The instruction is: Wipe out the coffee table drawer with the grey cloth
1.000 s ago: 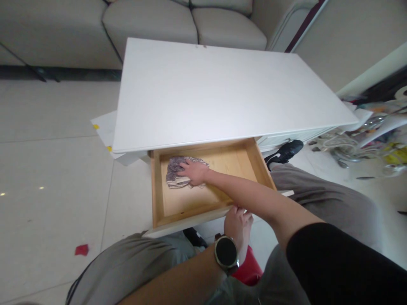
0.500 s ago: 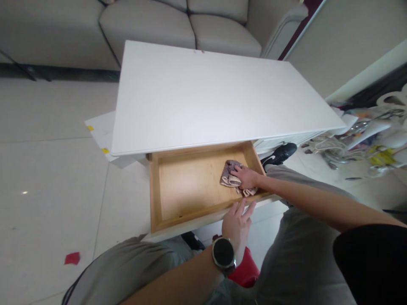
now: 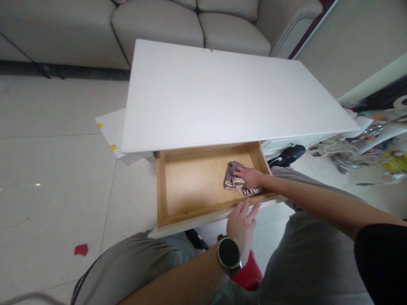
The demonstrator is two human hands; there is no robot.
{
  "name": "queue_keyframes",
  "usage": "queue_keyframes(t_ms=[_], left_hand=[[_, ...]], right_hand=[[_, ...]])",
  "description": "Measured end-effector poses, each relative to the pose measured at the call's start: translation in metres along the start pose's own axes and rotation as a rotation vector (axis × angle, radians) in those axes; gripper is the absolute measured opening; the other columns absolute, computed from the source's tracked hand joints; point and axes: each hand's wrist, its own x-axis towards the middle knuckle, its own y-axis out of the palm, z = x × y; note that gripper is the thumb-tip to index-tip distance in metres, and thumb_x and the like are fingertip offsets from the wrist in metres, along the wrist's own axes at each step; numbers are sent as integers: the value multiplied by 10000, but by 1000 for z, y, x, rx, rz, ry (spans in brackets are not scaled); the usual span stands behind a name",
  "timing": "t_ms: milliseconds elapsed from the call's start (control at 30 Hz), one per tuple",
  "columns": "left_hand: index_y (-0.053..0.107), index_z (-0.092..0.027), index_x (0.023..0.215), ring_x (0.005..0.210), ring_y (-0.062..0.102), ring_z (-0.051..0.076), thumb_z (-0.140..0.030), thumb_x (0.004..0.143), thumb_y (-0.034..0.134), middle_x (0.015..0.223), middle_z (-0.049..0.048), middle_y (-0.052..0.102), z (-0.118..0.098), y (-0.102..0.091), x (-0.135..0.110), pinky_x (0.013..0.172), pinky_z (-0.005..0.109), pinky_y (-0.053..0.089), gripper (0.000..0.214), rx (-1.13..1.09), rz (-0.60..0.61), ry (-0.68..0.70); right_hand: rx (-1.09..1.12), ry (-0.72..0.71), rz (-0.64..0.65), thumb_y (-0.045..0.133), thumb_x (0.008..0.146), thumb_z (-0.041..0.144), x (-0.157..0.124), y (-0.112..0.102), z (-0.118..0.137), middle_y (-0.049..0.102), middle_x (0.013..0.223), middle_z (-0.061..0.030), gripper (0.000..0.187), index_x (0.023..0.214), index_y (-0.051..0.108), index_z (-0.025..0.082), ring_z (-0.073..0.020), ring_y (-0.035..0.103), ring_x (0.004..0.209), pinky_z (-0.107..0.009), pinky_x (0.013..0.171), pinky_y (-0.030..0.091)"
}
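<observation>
A wooden drawer point(image 3: 187, 182) is pulled out from under a white coffee table point(image 3: 222, 93). Inside its right end lies a folded brown cloth point(image 3: 233, 170) with striped, light edges. My right hand point(image 3: 249, 177) is on the cloth, pressing it against the drawer bottom with the fingers bent over it; the fingertips are partly hidden in its folds. My left hand point(image 3: 242, 222), with a watch point(image 3: 229, 252) at the wrist, rests its spread fingers on the top edge of the drawer front. Its thumb is hidden.
A grey sofa point(image 3: 159, 25) stands behind the table. At the left, a white panel with yellow tape point(image 3: 111, 127) juts out. Cables and assorted items point(image 3: 346, 152) lie on the floor at right. A red scrap point(image 3: 81, 250) lies at lower left, and a red object point(image 3: 249, 273) is below my left hand.
The whole view has shifted slightly, so everything appears a little farther right. Both hands keep nearly the same places on the cloth and the drawer front.
</observation>
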Motion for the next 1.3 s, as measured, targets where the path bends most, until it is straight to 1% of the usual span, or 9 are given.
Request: queue_keyframes(t_ms=[133,233,367,500,633,833,1033,1200,1300], left_hand=[[532,-278,1464,1518,358,219,-180,1015,421,1681,25,355,-1,0,0,1234,465,364,472,-2,-4,-28],[479,-295,1514,1500,388,214,-188,1019,408,1651,25,409,-3,2,1,1228,455,381,512,-17,-16,-74],[511,-312,1488,1521,354,206,-169,1014,403,1659,-9,393,-4,6,1,1233,444,385,507,-30,-43,-69],[535,-311,1464,1523,347,201,-175,1019,401,1662,-9,385,-4,7,2,1229,442,387,484,-30,-51,-61],[533,-294,1465,1496,389,204,-179,1023,397,1638,14,423,-5,6,3,1213,439,411,477,-26,-44,-102],[586,-311,1404,1519,348,203,-136,1011,396,1664,-14,381,-5,5,3,1216,456,406,470,-20,-29,-64],[512,-324,1487,1510,361,212,-174,1005,433,1664,-1,380,-6,4,5,1219,452,394,511,-43,-23,-91],[471,-296,1530,1475,411,204,-166,1018,392,1634,22,428,-9,7,9,1206,426,413,534,-71,-36,-154],[460,-295,1536,1463,428,211,-168,1016,400,1627,33,439,-10,8,9,1208,435,414,538,-57,-40,-163]], right_hand=[[17,69,-14,784,684,337,20,-14,9,486,1391,-150,803,1429,494,260,-312,642,1073,-441,915,512],[23,99,-42,769,690,354,35,-21,17,502,1376,-147,783,1418,497,265,-319,651,1075,-438,903,523],[21,120,-73,756,692,358,47,-25,25,515,1361,-140,751,1395,508,270,-312,666,1036,-441,887,535],[23,138,-86,756,692,368,49,-26,29,510,1377,-143,802,1438,474,281,-315,663,1050,-441,886,539],[34,142,-93,760,681,371,48,-25,30,506,1391,-143,825,1446,463,287,-308,660,1052,-441,897,535],[41,130,-94,754,678,348,48,-24,30,500,1398,-152,828,1450,461,284,-329,657,1077,-456,895,542],[46,138,-88,749,704,367,49,-24,30,479,1426,-162,825,1467,449,284,-350,643,1124,-473,931,533],[34,134,-104,745,710,375,48,-23,31,499,1400,-154,817,1466,451,280,-342,655,1091,-469,903,547],[34,137,-107,742,710,369,47,-23,32,492,1412,-155,826,1475,443,282,-341,653,1099,-469,902,549]])
